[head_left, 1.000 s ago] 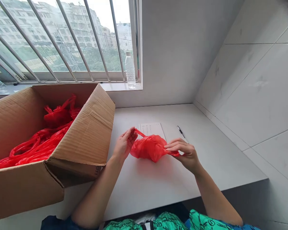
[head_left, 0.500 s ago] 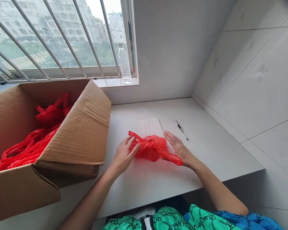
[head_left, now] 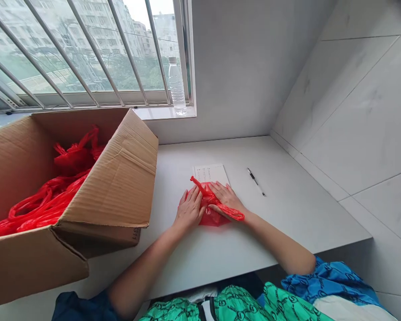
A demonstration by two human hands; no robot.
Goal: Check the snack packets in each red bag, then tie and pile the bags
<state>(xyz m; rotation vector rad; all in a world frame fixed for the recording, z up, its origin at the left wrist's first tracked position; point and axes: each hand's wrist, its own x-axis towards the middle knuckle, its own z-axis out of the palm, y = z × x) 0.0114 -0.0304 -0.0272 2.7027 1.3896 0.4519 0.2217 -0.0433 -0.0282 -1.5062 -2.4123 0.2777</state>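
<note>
A tied red plastic bag [head_left: 214, 218] lies on the white table in front of me, its two handle ends sticking up and out to the right. My left hand [head_left: 189, 208] lies flat on the bag's left side, fingers stretched out. On the other side, my right hand [head_left: 227, 196] rests palm down over the bag's top right, fingers extended. Both hands touch the bag without gripping it. What the bag contains cannot be made out. Partly under the bag's far edge is a white sheet with writing [head_left: 210, 171].
To the left stands an open cardboard box [head_left: 113, 178] holding several red plastic bags [head_left: 75, 160]. A black and clear pen [head_left: 255, 181] lies right of the sheet. A clear plastic bottle [head_left: 177, 91] stands on the sill by the barred window. A tiled wall bounds the right side.
Both hands have come inward from the bag's sides and now lie on top of it. The bag looks flatter, with its right handle end shifted left.
</note>
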